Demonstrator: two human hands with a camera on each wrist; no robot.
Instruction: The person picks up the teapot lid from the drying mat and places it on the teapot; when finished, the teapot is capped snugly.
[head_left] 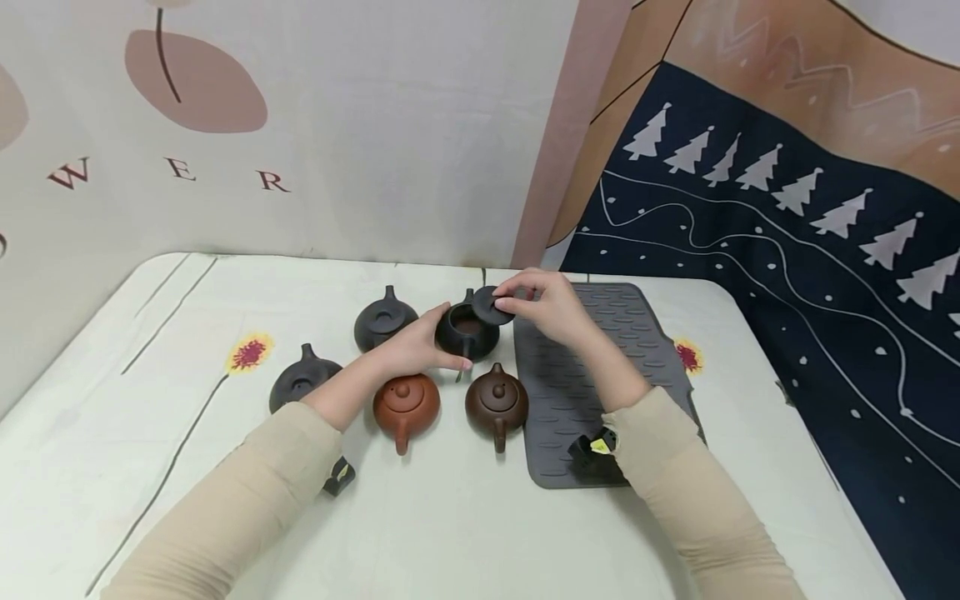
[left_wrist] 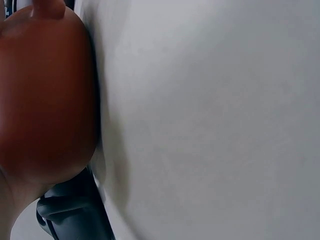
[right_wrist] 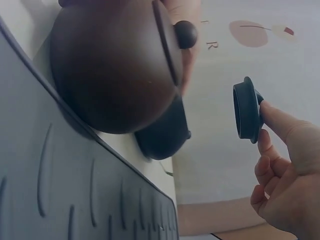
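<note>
A black teapot (head_left: 486,343) stands uncovered at the back middle of the table, its dark inside showing from above. My left hand (head_left: 412,346) holds it from the left, thumb on the near side and fingers round the far side. Pinched by its knob in my right hand (head_left: 546,307) is the round black lid (head_left: 485,308), tilted above the pot's right rim. In the right wrist view the lid (right_wrist: 245,111) shows its hollow underside rim. A reddish-brown teapot (head_left: 405,408) sits below my left wrist, and a dark brown teapot (head_left: 497,398) is nearest in front of the black one.
Two more black teapots stand on the left, one at the back (head_left: 366,327) and one (head_left: 288,383) partly hidden by my left forearm. A grey ridged mat (head_left: 577,375) lies under my right arm. The table cover (head_left: 420,533) is pale with printed flowers.
</note>
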